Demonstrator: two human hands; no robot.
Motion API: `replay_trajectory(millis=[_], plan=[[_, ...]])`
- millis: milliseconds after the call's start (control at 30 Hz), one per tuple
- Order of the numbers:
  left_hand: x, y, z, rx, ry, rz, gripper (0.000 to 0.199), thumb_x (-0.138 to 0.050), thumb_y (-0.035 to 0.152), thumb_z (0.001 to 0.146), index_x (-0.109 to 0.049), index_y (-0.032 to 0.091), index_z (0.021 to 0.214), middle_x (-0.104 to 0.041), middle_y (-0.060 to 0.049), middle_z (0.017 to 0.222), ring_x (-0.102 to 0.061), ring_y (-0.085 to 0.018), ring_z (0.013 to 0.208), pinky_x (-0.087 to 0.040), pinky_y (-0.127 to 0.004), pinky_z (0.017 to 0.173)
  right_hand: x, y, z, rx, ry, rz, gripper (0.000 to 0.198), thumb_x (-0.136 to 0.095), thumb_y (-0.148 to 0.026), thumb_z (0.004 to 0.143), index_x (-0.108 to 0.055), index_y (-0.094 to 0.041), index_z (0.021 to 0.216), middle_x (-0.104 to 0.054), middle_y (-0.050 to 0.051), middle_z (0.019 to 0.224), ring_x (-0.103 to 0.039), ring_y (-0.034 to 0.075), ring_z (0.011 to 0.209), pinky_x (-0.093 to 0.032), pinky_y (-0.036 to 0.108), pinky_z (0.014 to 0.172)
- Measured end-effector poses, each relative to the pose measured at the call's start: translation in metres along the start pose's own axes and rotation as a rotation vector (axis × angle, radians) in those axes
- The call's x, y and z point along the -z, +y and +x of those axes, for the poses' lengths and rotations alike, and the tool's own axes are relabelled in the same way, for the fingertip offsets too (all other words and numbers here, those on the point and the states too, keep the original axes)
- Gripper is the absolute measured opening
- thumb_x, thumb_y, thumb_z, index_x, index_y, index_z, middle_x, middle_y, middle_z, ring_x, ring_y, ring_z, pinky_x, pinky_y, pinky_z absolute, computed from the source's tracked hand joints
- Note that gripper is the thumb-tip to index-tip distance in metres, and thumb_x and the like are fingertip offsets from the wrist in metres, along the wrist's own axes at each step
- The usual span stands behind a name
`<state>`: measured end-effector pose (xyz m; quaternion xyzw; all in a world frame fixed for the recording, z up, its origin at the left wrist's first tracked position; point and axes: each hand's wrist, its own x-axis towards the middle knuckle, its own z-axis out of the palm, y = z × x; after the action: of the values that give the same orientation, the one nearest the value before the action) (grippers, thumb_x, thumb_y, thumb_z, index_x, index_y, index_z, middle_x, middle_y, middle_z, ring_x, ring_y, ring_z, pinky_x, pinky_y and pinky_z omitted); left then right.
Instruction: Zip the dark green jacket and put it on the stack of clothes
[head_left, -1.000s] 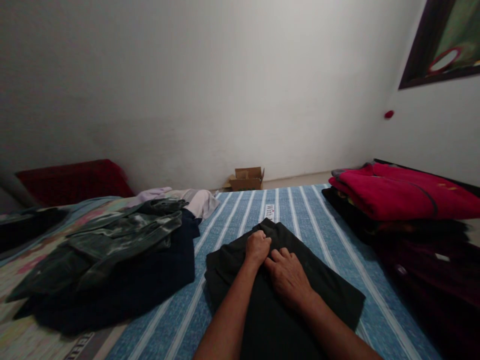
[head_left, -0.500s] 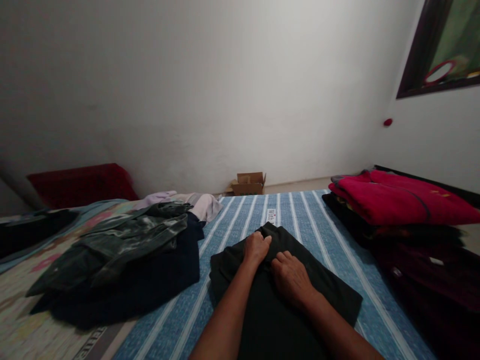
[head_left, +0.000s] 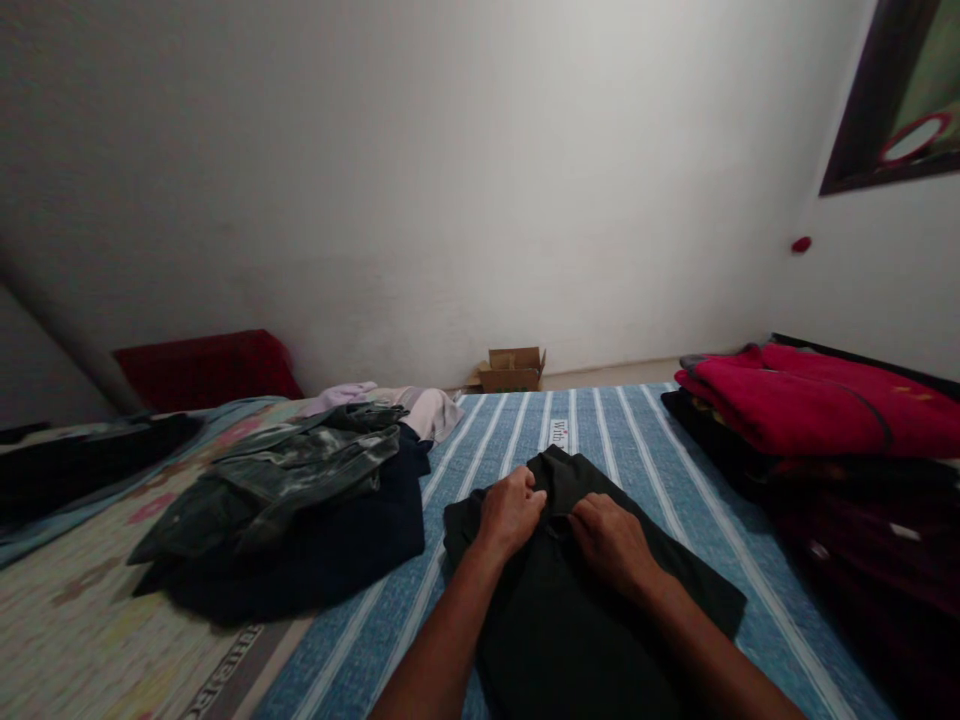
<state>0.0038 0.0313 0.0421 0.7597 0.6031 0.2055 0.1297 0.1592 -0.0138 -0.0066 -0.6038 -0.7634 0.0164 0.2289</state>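
The garment (head_left: pixel 559 620) lies on the striped sheet (head_left: pixel 375 612), its far part pinched in the curled fingers of the left hand (head_left: pixel 513 512) and right hand (head_left: pixel 613 540), and appears light, limp and sturdy, best held by its doubled edges.

Bed (head_left: pixel 97 610) with blue-striped sheet (head_left: pixel 487 440) is carrying dark garment (head_left: pixel 577 620) mid, camo-topped clothes pile (head_left: pixel 300 500) left, red-topped folded stack (head_left: pixel 840 470) right.

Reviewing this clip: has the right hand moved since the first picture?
Yes. Judged against the printed lettering on the striped sheet, the right hand has shifted slightly rightward.
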Motion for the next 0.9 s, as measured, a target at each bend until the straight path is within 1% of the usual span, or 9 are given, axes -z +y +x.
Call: replay_trajectory(millis=[100, 233, 300, 367, 433, 533, 633, 733, 900], plan=[[0.009, -0.008, -0.014, -0.034, -0.047, -0.002, 0.023, -0.053, 0.014, 0.074, -0.058, 0.018, 0.096, -0.068, -0.003, 0.084, -0.062, -0.017, 0.084, -0.042, -0.026, 0.075, 0.001, 0.002, 0.000, -0.011, 0.019, 0.005, 0.021, -0.040, -0.025, 0.091, -0.057, -0.021, 0.080, -0.060, 0.002, 0.083, -0.054, 0.015, 0.080, -0.032, 0.025, 0.064], [0.018, -0.020, -0.026, -0.117, -0.177, -0.025, 0.045, -0.051, 0.004, 0.065, -0.057, 0.018, 0.108, -0.066, -0.005, 0.106, -0.060, -0.018, 0.099, -0.042, -0.025, 0.085, -0.001, 0.003, -0.001, 0.003, 0.054, -0.012, 0.021, -0.040, -0.022, 0.091, -0.057, -0.020, 0.079, -0.060, 0.002, 0.080, -0.054, 0.015, 0.077, -0.031, 0.025, 0.063], [0.022, -0.026, -0.027, -0.141, -0.261, -0.040, 0.052, -0.049, 0.002, 0.062, -0.057, 0.018, 0.111, -0.064, -0.004, 0.113, -0.061, -0.017, 0.095, -0.045, -0.023, 0.080, -0.002, 0.002, -0.001, 0.022, 0.080, -0.029, 0.021, -0.040, -0.022, 0.090, -0.058, -0.020, 0.079, -0.060, 0.002, 0.079, -0.054, 0.015, 0.076, -0.030, 0.025, 0.063], [0.024, -0.030, -0.024, -0.141, -0.343, -0.052, 0.055, -0.048, 0.001, 0.060, -0.056, 0.018, 0.112, -0.062, -0.004, 0.116, -0.064, -0.015, 0.079, -0.048, -0.022, 0.065, 0.000, 0.000, -0.002, 0.046, 0.106, -0.046, 0.021, -0.040, -0.022, 0.090, -0.058, -0.019, 0.079, -0.060, 0.002, 0.077, -0.054, 0.016, 0.074, -0.029, 0.026, 0.063], [0.027, -0.034, -0.020, -0.134, -0.415, -0.062, 0.058, -0.047, 0.001, 0.059, -0.055, 0.018, 0.114, -0.061, -0.005, 0.119, -0.063, -0.013, 0.065, -0.046, -0.020, 0.052, 0.004, -0.004, -0.002, 0.064, 0.117, -0.054, 0.023, -0.040, -0.022, 0.091, -0.058, -0.019, 0.078, -0.060, 0.003, 0.075, -0.054, 0.016, 0.073, -0.029, 0.026, 0.063], [0.030, -0.039, -0.012, -0.133, -0.490, -0.074, 0.063, -0.046, 0.001, 0.056, -0.054, 0.018, 0.116, -0.058, -0.005, 0.123, -0.062, -0.011, 0.062, -0.044, -0.018, 0.047, 0.014, -0.012, -0.004, 0.076, 0.072, -0.014, 0.023, -0.038, -0.023, 0.091, -0.059, -0.020, 0.080, -0.062, 0.003, 0.076, -0.056, 0.015, 0.073, -0.029, 0.025, 0.062], [0.032, -0.043, -0.004, -0.141, -0.539, -0.080, 0.065, -0.046, 0.002, 0.054, -0.055, 0.018, 0.116, -0.058, -0.004, 0.123, -0.064, -0.014, 0.072, -0.044, -0.017, 0.048, 0.024, -0.020, -0.007, 0.074, -0.023, 0.079, 0.021, -0.039, -0.025, 0.091, -0.060, -0.021, 0.087, -0.065, 0.002, 0.080, -0.060, 0.015, 0.074, -0.030, 0.024, 0.061], [0.033, -0.045, 0.001, -0.150, -0.567, -0.063, 0.064, -0.047, 0.002, 0.051, -0.058, 0.017, 0.113, -0.062, -0.005, 0.115, -0.064, -0.016, 0.075, -0.045, -0.018, 0.050, 0.030, -0.030, -0.007, 0.033, -0.125, 0.139, 0.020, -0.041, -0.028, 0.089, -0.060, -0.024, 0.093, -0.068, 0.001, 0.077, -0.063, 0.016, 0.073, -0.030, 0.025, 0.058], [0.034, -0.045, 0.005, -0.165, -0.575, -0.016, 0.055, -0.049, 0.003, 0.054, -0.060, 0.016, 0.106, -0.066, -0.003, 0.102, -0.062, -0.014, 0.069, -0.041, -0.017, 0.051, 0.028, -0.051, 0.004, -0.077, -0.183, 0.136, 0.029, -0.046, -0.043, 0.086, -0.061, -0.025, 0.104, -0.071, 0.006, 0.083, -0.066, 0.023, 0.082, -0.034, 0.027, 0.060]])
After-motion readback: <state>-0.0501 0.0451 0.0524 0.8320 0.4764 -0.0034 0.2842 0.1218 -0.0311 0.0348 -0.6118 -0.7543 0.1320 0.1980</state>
